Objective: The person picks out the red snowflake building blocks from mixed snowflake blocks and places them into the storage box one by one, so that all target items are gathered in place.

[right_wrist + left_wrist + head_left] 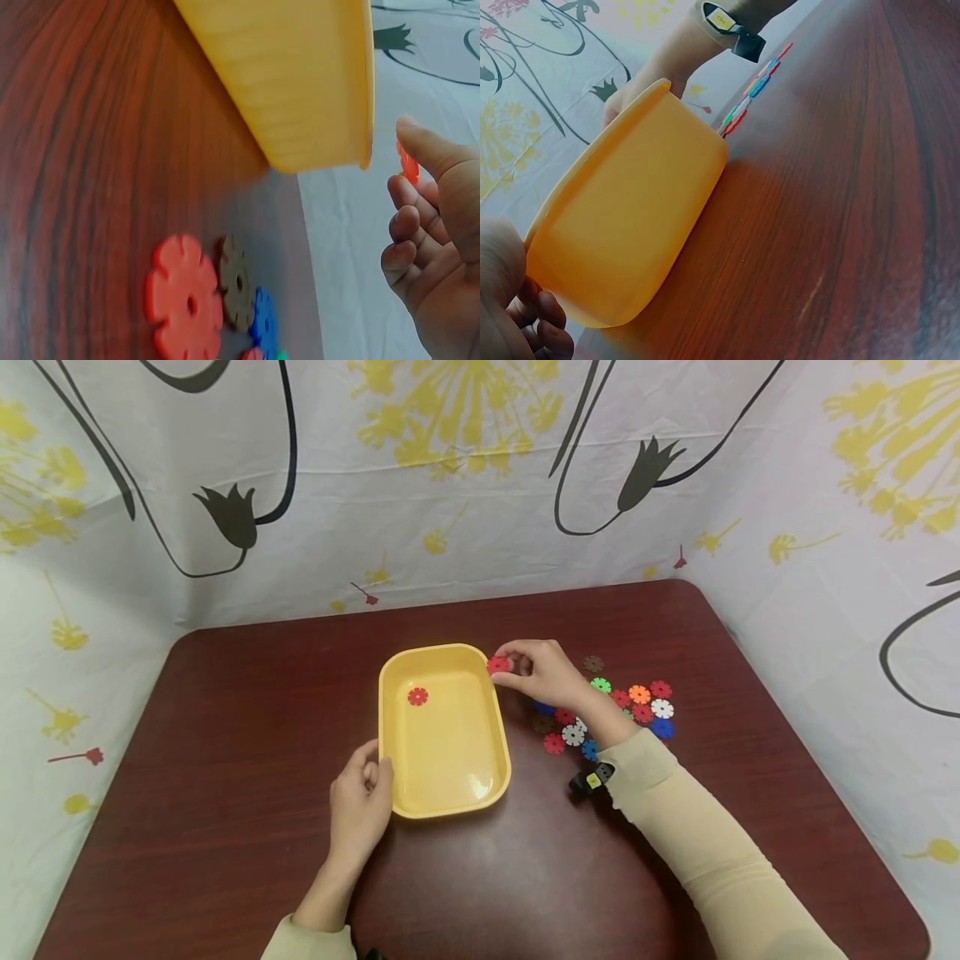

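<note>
A yellow plastic tray (450, 760) stands on the table, and one red notched disc (417, 696) lies inside it near the far left corner. My left hand (362, 802) grips the tray's left rim, thumb over the edge; the left wrist view shows its curled fingers (551, 309) against the outer wall. My right hand (543, 672) pinches another red notched disc (498, 665) between thumb and fingertips, just beside the tray's far right rim. In the right wrist view this red disc (407, 163) is seen nearly edge-on, above the table's level.
Several loose notched discs in red, white (573, 735), blue (663, 728), orange (639, 694), green and brown (593, 664) lie right of the tray, partly under the right forearm. A patterned cloth (480, 527) hangs behind the dark red table (262, 718).
</note>
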A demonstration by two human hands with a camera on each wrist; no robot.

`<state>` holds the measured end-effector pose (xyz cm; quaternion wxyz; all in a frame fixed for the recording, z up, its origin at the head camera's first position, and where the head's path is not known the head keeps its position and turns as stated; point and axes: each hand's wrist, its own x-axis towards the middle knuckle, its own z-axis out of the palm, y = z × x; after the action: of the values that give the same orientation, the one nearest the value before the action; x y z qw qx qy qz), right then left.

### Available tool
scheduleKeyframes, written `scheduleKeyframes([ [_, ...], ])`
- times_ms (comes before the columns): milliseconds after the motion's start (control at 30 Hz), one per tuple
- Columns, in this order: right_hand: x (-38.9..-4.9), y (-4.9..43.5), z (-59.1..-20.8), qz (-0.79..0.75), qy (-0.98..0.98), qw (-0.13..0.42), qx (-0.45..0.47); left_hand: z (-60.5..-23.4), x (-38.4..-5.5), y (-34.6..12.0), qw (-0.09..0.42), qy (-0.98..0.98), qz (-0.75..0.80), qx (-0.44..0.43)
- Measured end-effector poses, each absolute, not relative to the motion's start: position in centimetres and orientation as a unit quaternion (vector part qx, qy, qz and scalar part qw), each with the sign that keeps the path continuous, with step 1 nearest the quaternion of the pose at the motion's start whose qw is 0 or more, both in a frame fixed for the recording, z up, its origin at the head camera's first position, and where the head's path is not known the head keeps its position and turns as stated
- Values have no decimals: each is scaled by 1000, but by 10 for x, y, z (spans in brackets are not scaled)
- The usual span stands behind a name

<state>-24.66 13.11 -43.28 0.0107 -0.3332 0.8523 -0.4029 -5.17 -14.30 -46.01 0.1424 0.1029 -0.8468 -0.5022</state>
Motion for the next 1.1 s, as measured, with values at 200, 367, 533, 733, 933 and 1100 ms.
scheduleKeyframes([
  [200,-243,116,-427,-406,838,2,-365,-461,-51,-143,143,-846,-503,104],
  [367,-241,104,-424,-405,831,11,-382,-460,-51,-143,141,-846,-504,106],
  [533,-239,93,-421,-397,829,17,-394,-459,-51,-143,136,-845,-505,108],
  [733,-235,80,-422,-376,826,18,-419,-458,-51,-143,126,-847,-504,114],
  [933,-233,68,-424,-352,822,23,-448,-459,-51,-142,124,-850,-499,112],
  [1100,-233,55,-424,-313,825,54,-467,-458,-52,-142,133,-850,-499,107],
])
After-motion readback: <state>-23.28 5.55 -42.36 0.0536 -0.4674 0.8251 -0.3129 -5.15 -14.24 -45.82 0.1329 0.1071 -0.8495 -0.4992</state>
